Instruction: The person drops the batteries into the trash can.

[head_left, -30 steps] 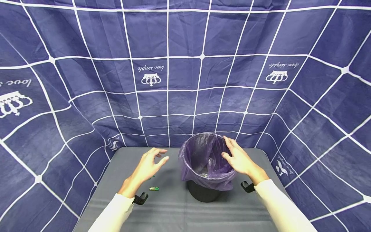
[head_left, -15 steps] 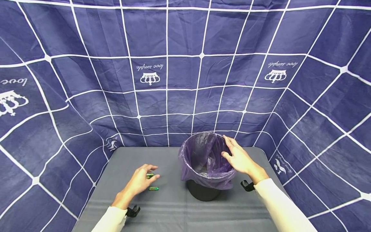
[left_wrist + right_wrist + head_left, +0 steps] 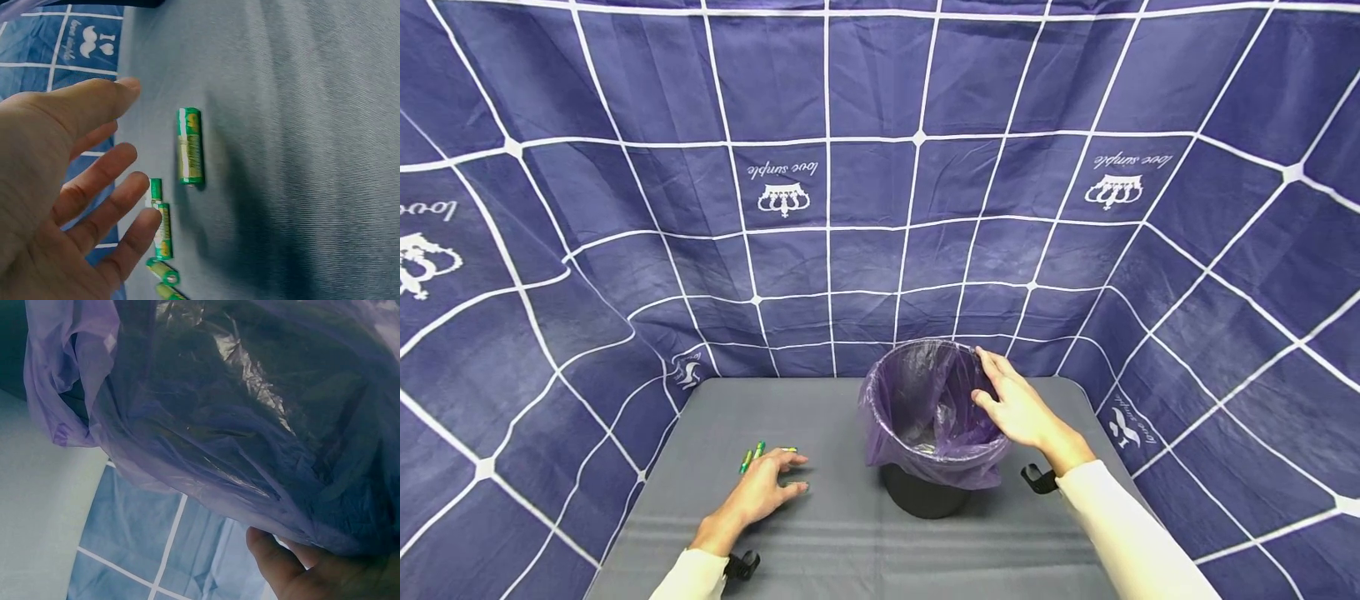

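Left hand: since the earliest frame the left hand [image 3: 763, 485] has moved away from the bin [image 3: 925, 500], down to the batteries on the bin's left.
Left fingers: thumb and fingertips well apart, nothing held.
Near battery: the near battery [image 3: 190, 147] lies on the table [image 3: 850, 550] left of the bin, just beside the spread hand; the head view mostly hides it.
Meaning: this looks like the reach for a battery, with no lift made yet.
Right hand: the right hand [image 3: 1018, 408] touches the bin's right rim, fingers fairly straight and thumb apart from them, probably steadying it.
Other batteries: at least three other batteries [image 3: 162, 231] lie left of the bin, beyond the left fingertips.
Liner: the purple liner [image 3: 940, 472] folds over the bin's rim; something small inside is too unclear to name.
In the way: the bin's raised rim stands between the batteries and its opening.
Backdrop: a checked blue cloth [image 3: 872, 183] hangs behind the bin.
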Demonstrator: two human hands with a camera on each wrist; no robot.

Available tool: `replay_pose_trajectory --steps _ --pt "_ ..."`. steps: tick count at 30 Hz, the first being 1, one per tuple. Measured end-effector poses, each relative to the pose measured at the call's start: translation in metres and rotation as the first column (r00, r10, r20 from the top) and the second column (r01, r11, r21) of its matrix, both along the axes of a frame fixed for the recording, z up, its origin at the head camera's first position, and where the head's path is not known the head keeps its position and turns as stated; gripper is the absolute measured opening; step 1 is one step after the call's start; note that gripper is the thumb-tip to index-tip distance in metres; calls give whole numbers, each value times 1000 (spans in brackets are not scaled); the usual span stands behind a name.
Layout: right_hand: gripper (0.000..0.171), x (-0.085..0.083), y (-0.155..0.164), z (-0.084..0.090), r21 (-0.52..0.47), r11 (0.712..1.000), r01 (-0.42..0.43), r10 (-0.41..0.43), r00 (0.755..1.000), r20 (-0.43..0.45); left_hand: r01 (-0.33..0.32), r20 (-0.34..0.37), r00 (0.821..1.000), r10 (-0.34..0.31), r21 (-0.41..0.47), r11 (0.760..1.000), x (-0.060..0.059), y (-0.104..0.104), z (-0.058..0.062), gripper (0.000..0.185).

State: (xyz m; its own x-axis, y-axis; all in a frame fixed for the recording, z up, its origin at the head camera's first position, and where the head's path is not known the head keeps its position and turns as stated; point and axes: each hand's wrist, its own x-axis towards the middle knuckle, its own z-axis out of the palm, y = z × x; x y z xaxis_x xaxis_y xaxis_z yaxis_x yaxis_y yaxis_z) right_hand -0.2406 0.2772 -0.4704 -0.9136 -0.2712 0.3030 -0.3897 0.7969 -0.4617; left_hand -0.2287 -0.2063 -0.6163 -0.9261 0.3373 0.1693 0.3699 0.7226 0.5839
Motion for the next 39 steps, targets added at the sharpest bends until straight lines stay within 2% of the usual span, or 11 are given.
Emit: replay_pose_trajectory --steps 5,8,16,22,27,29,35,36,39 --pt "78 -1 3 -2 3 1000 0 0 1000 11 83 -38 996 -83 -6 997 2 -3 -10 34" --pt "78 -2 3 -2 1 1000 0 0 1000 9 102 -44 994 -102 -1 995 1 -3 -15 31" --pt "77 -3 -1 4 -4 1000 -6 6 1000 -9 71 -13 997 -70 59 996 8 -2 -25 27" --pt "77 -2 0 4 1 1000 -13 13 1000 -4 38 42 998 -42 75 996 15 0 -33 25" --pt "78 0 4 2 -5 1000 1 -1 1000 1 41 87 995 -52 116 992 17 0 -37 25" --pt "77 1 4 2 -5 1000 3 -3 1000 1 56 84 994 -67 133 990 18 -2 -38 28" --pt "76 0 3 2 -10 1000 -8 8 1000 -10 144 -10 989 -144 137 980 20 -13 -41 51" --pt "76 0 2 2 -12 1000 -10 10 1000 -13 155 -13 988 -155 140 978 20 -14 -42 54" --pt "76 0 2 0 -10 1000 -12 12 1000 -17 159 38 985 -167 161 974 22 -17 -43 57"
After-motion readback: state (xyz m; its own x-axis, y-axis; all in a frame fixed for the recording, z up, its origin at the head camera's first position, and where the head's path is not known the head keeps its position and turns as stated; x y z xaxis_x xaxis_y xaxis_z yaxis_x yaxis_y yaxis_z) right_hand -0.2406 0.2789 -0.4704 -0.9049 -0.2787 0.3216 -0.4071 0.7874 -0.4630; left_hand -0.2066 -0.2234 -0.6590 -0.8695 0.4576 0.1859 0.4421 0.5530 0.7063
